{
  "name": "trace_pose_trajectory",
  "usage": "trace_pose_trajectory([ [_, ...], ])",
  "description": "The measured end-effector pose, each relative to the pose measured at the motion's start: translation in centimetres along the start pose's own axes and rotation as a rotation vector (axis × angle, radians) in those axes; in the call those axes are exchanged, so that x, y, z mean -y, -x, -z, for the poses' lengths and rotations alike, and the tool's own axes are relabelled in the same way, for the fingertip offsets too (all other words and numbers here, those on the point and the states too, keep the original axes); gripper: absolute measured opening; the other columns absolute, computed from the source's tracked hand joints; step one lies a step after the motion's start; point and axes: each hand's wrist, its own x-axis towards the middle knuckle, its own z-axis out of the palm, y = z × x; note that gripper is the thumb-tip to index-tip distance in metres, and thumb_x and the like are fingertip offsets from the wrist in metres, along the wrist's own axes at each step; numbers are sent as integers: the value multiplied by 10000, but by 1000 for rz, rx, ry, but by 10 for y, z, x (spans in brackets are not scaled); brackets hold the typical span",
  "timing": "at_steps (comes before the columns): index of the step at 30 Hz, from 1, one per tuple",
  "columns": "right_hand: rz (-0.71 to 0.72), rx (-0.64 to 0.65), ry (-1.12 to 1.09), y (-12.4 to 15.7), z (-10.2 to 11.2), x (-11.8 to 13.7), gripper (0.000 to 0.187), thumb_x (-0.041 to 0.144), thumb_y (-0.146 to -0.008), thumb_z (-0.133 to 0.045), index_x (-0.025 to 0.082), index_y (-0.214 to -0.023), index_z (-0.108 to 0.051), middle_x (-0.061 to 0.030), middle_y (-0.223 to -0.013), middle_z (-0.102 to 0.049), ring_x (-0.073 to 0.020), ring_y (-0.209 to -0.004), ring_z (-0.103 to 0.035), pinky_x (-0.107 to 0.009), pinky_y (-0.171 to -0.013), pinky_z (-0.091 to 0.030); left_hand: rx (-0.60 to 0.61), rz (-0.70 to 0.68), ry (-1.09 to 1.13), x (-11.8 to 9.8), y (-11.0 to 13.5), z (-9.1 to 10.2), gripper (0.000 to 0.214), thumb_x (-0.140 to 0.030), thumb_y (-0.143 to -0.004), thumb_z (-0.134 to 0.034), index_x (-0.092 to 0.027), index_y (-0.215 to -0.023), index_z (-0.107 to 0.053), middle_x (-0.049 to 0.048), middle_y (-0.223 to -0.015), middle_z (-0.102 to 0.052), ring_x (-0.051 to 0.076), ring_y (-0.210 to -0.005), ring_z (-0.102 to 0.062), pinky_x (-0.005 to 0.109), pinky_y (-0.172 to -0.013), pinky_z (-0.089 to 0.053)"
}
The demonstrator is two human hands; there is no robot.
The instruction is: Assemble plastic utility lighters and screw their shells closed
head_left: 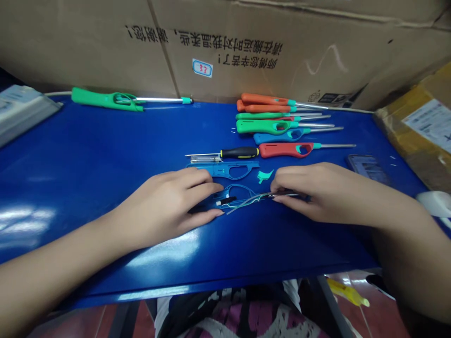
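My left hand (172,202) rests on the handle end of an opened blue lighter body (237,194), pinching it against the blue table (88,159). My right hand (317,190) grips the lighter's metal tube (282,195), with thin wires trailing between tube and body. The other blue shell half (225,169) lies just behind, beside a small teal trigger piece (264,176). A black-handled screwdriver (225,153) lies behind that.
A row of several long lighters (282,126) in orange, green, blue and red lies at the back centre. One green lighter (112,99) lies at the back left. Cardboard boxes (246,42) wall the rear. A phone (368,167) lies at right, a grey box (21,112) at left.
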Motion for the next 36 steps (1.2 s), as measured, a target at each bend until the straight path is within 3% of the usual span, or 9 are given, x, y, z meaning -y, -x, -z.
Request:
trace_pose_trajectory([
  [7,70,-164,5,-5,-7,7,164,289,-1032,-515,213,-1023,-660,-22,-969,-700,-163,-842,-644,-289,-716,-438,-128,-15,20,-4,-2,1,511,-528,-964,-656,-151,-1308,-650,107,-1146,-700,271,-994,-664,408,-838,-568],
  [12,109,-305,-104,-10,-11,14,136,262,-1036,-515,194,-1041,-633,-36,-971,-672,-168,-911,-613,-298,-825,-455,-268,-10,107,-14,-4,5,488,-412,-930,-746,-122,-1311,-652,110,-1128,-700,229,-994,-648,361,-896,-535],
  [17,64,-239,-217,-14,-20,20,202,265,-1077,-420,193,-1120,-604,-46,-1052,-666,-162,-942,-620,-291,-796,-464,-388,26,212,-23,-8,3,395,-280,-919,-771,-106,-1258,-665,85,-1077,-722,181,-999,-665,306,-915,-515],
  [23,125,-266,-306,-18,-28,29,237,234,-1082,-402,172,-1145,-622,-63,-1065,-698,-164,-961,-649,-287,-834,-492,-393,18,295,-23,-10,-3,340,-253,-894,-801,-124,-1194,-706,75,-1057,-747,160,-956,-674,302,-901,-529],
  [31,138,-270,-454,-22,-29,37,220,188,-1062,-451,189,-1120,-663,-43,-1035,-732,-141,-934,-665,-266,-821,-496,-414,-69,189,-24,-10,-5,262,-184,-900,-780,-203,-1154,-718,42,-1057,-775,182,-913,-691,346,-822,-538],
  [36,26,-183,-564,-22,-26,43,139,246,-1029,-544,205,-1129,-631,46,-777,-638,-90,-662,-573,-217,-616,-450,-425,-97,142,-23,-8,-6,235,-165,-901,-774,-198,-1125,-715,29,-1044,-789,183,-888,-693,356,-797,-534],
])
